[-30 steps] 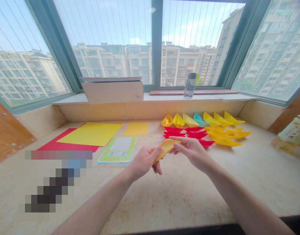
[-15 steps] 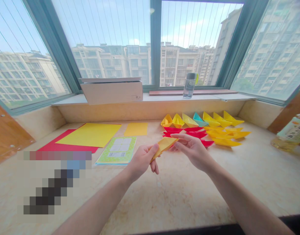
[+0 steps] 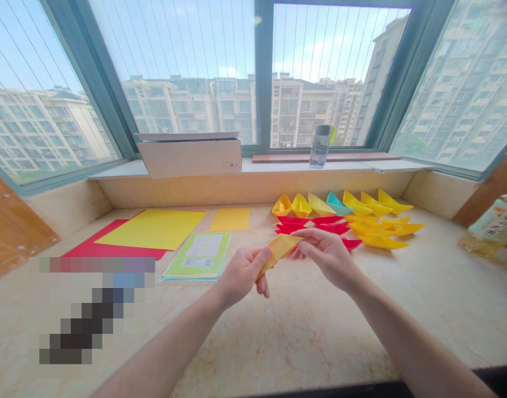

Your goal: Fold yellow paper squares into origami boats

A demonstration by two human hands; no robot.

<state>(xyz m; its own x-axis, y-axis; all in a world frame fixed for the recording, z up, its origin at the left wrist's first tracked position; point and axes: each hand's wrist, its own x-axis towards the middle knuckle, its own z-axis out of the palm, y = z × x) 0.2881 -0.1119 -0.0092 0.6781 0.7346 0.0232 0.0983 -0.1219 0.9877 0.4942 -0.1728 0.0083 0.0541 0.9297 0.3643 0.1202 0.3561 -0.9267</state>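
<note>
Hands (image 3: 242,273) (image 3: 328,257) barely shifted around folded paper (image 3: 278,250); cardboard box (image 3: 189,159), bottle (image 3: 320,146) unmoved.

No words can be read with certainty. The green booklet (image 3: 197,257) carries a white label (image 3: 197,262) with a barcode, but its digits are too small to read, and the grid panel above it shows no legible text. A tiny printed mark (image 3: 230,165) sits at the lower right of the cardboard box (image 3: 189,158), too small to make out. At the right edge, the bottle's label (image 3: 496,222) bears large dark characters, which are blurred and cut off by the frame.
</note>
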